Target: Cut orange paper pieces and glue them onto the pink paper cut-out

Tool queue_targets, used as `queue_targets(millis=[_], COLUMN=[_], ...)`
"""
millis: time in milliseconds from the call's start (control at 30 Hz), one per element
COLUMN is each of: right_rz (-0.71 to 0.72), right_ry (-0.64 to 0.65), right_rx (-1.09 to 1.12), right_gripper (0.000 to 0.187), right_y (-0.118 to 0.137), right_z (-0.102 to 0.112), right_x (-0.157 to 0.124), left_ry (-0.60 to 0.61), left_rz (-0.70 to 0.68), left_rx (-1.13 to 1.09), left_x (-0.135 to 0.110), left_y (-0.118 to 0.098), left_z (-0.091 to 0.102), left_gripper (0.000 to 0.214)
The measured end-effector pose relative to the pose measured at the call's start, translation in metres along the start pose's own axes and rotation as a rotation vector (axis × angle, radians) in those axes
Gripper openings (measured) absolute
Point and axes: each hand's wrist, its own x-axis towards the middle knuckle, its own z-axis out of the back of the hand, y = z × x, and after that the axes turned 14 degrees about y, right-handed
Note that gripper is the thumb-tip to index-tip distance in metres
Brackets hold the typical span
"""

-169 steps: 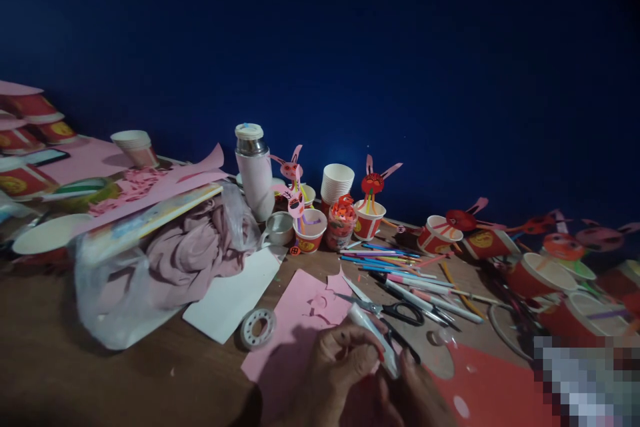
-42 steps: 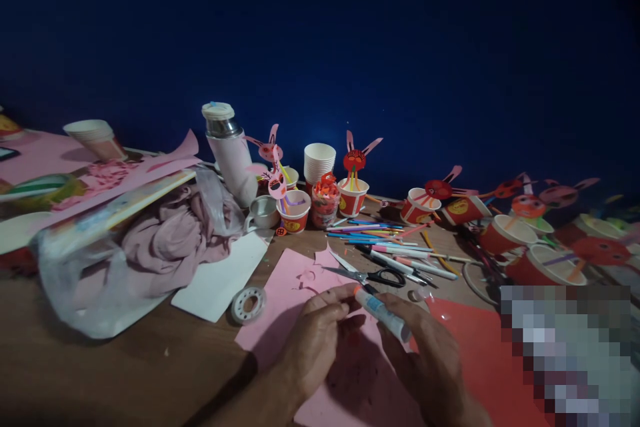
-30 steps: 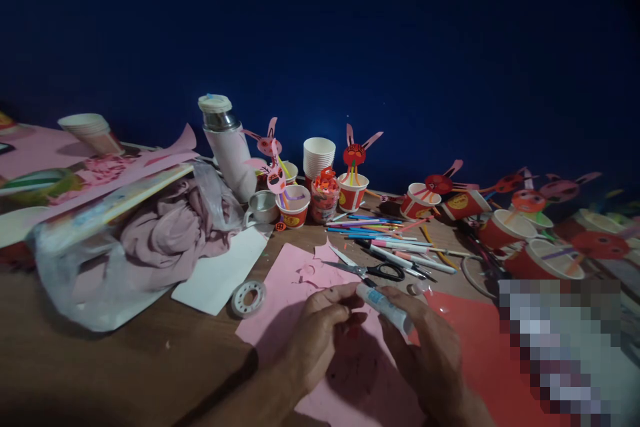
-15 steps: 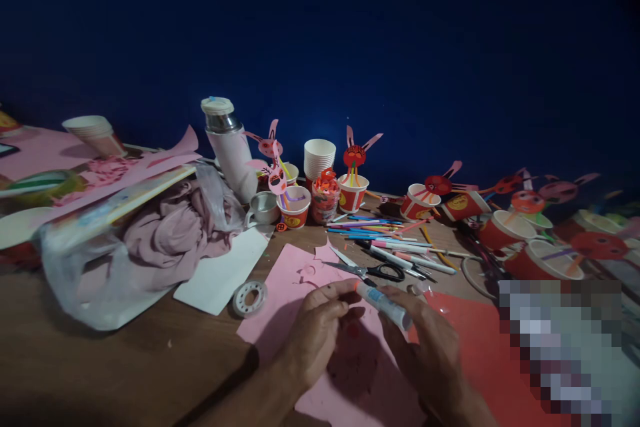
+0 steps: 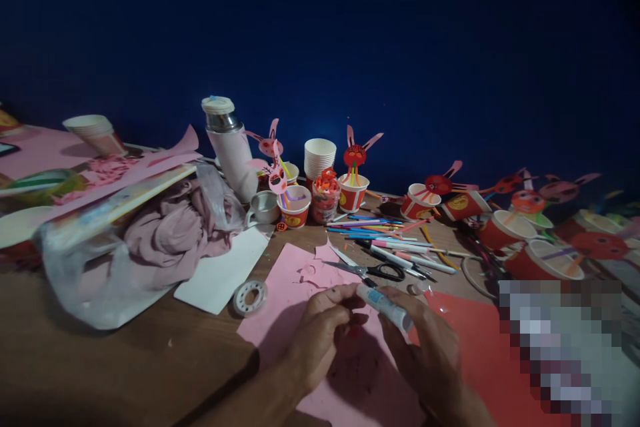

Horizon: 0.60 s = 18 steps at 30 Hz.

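My right hand (image 5: 427, 340) is wrapped round a white glue stick (image 5: 385, 307) with a blue label, which lies slantwise in its fingers. The left end of the stick meets the fingertips of my left hand (image 5: 317, 330). That hand's fingers are curled and pinched together; whatever is between them is too small or hidden to make out. Under both hands lies a pink paper sheet (image 5: 280, 280) with dark marks and cut edges. Just beyond the hands are black-handled scissors (image 5: 367, 271), lying with their blades apart. A roll of clear tape (image 5: 250, 298) rests at the sheet's left edge.
Several pens (image 5: 400, 255) and coloured sticks lie behind the scissors. Paper cups with rabbit figures (image 5: 354, 193) line the back and right. Left are a plastic bag with cloth (image 5: 170, 227), a white sheet (image 5: 220, 273) and a thermos (image 5: 231, 153). Red paper (image 5: 480, 360) lies right.
Both hands stay in nearly the same place. My left fingertips have shifted slightly at the stick's end, and the orange spot there no longer shows.
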Motion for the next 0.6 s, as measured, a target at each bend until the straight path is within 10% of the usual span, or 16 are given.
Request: queue_targets(millis=[600], right_rz=[-0.028], right_ry=[-0.009], right_rx=[-0.049], right_gripper=[0.026], right_y=[-0.0017], right_z=[-0.0035], right_x=[-0.0046], left_ry=[-0.073], left_rz=[-0.057], left_rx=[-0.051], left_x=[0.0014], left_y=[-0.0012], left_z=[0.0021], left_gripper=[0.032])
